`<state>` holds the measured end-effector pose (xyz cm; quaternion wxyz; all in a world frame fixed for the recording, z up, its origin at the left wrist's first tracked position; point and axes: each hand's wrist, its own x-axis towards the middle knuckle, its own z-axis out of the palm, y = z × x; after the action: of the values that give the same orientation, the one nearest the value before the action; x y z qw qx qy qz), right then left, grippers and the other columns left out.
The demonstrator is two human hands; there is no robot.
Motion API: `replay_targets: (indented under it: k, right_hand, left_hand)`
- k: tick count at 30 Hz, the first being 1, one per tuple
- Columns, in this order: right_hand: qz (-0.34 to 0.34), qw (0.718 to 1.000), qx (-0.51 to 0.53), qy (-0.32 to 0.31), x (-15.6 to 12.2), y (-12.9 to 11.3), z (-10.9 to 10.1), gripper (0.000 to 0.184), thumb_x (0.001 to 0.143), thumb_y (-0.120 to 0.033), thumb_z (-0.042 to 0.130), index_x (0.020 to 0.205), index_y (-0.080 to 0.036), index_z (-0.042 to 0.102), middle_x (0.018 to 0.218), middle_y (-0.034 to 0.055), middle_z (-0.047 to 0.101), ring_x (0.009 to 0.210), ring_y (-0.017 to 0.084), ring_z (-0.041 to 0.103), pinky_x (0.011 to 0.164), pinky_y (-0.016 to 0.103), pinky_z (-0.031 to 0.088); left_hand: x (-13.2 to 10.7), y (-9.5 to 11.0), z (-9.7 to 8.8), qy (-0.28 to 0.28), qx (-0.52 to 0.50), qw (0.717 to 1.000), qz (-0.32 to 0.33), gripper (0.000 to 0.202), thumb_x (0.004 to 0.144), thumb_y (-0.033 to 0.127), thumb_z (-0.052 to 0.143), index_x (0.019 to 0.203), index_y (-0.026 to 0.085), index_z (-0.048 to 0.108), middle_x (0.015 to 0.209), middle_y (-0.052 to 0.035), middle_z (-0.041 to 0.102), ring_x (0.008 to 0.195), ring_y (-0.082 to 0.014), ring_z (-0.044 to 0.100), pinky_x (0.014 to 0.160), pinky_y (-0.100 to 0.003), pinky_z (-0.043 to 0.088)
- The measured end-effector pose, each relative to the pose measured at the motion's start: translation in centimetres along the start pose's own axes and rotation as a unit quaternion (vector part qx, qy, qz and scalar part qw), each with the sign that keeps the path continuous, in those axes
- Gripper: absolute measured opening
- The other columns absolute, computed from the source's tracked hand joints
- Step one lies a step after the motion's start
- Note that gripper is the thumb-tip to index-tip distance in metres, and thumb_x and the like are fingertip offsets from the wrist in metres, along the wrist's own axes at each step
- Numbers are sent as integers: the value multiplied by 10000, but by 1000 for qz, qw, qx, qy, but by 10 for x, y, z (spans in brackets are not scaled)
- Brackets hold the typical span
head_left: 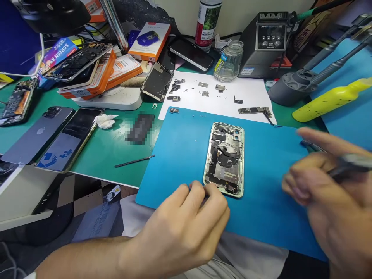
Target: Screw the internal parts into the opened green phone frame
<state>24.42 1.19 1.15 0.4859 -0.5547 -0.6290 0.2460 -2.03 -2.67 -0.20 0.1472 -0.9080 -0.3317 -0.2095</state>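
Note:
An opened phone housing lies on the blue mat, its frame, flex cables and camera openings showing. At its lower left corner is my left hand, fingers bent and closed against the edge, with the fingertips partly hidden. To the right, off the housing, my right hand is closed around a dark, slim tool. Motion smears this hand and the tool, so its exact kind is unclear. A small metal part rests at the mat's upper left corner.
Behind the mat, white paper carries small phone parts and a logic board. A glass jar, a grey station and a yellow bottle stand beyond. Phones, a black stick and stacked boxes lie left.

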Motion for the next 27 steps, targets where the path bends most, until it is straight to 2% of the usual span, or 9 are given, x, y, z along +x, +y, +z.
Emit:
replay_targets:
  k: [2, 3, 8, 12, 17, 22, 23, 25, 27]
  right_hand:
    - [56, 991, 120, 19, 5, 8, -5, 628, 1046, -378, 786, 1655, -360, 635, 832, 57, 607, 679, 181, 619, 509, 290, 544]
    - [77, 986, 146, 20, 5, 12, -8, 665, 1035, -370, 794, 1673, -393, 608, 860, 70, 620, 737, 212, 659, 514, 306, 560]
    - [81, 986, 143, -4, -4, 27, -14, 684, 1032, -313, 790, 1658, -491, 579, 904, 64, 661, 724, 204, 677, 536, 323, 629]
    - [86, 985, 149, 3, -9, 31, -14, 655, 1025, -274, 799, 1623, -463, 610, 923, 68, 690, 728, 219, 702, 535, 331, 653]
    - [84, 987, 138, 0, -10, 28, -11, 662, 1037, -291, 791, 1646, -449, 583, 933, 65, 689, 668, 205, 686, 510, 328, 641]
    - [98, 987, 125, 21, -9, 25, -10, 671, 1026, -330, 812, 1653, -424, 591, 929, 75, 673, 651, 206, 666, 468, 327, 602]
    - [100, 987, 123, 24, -9, 25, -9, 683, 1025, -324, 814, 1662, -411, 585, 929, 77, 671, 657, 209, 668, 471, 331, 603]
    - [104, 988, 115, 29, -8, 25, -8, 697, 1040, -315, 797, 1689, -395, 557, 930, 77, 663, 677, 213, 675, 486, 334, 605]
    - [76, 994, 78, 18, -8, 24, -6, 680, 1086, -315, 728, 1723, -399, 506, 939, 78, 655, 698, 211, 684, 502, 328, 608]
  left_hand:
    - [4, 3, 1, 14, 6, 1000, -19, 179, 1101, 142, 645, 1128, 73, 809, 1079, -101, 807, 875, -251, 767, 675, -394, 575]
    - [5, 3, 2, 26, 0, 999, -35, 173, 1094, 124, 644, 1104, 76, 810, 1050, -97, 813, 852, -244, 773, 659, -388, 581]
    - [7, 4, 5, 78, -19, 994, -69, 146, 1067, 77, 679, 1008, 92, 812, 967, -67, 860, 809, -250, 821, 598, -370, 615]
    - [8, 3, 0, 73, 6, 995, -65, 191, 1099, 94, 655, 1012, 98, 825, 975, -51, 885, 796, -228, 841, 630, -326, 657]
    - [6, -2, -9, 38, -23, 997, -69, 181, 1096, 75, 655, 1064, 99, 831, 1004, -49, 879, 848, -202, 837, 688, -298, 668]
    - [1, -7, -7, 84, -98, 984, -121, 126, 1119, 131, 671, 1111, 140, 796, 1029, -34, 854, 878, -173, 809, 696, -310, 624]
    - [1, -9, -6, 78, -127, 979, -140, 147, 1144, 156, 643, 1140, 148, 790, 1047, -28, 853, 874, -163, 802, 717, -308, 622]
    - [4, -13, -6, 26, -178, 968, -177, 188, 1182, 217, 605, 1183, 187, 790, 1063, -1, 845, 866, -141, 790, 772, -292, 622]
    - [8, -17, -5, -18, -203, 958, -202, 192, 1189, 274, 613, 1170, 237, 800, 1025, 33, 822, 839, -127, 771, 776, -278, 612]
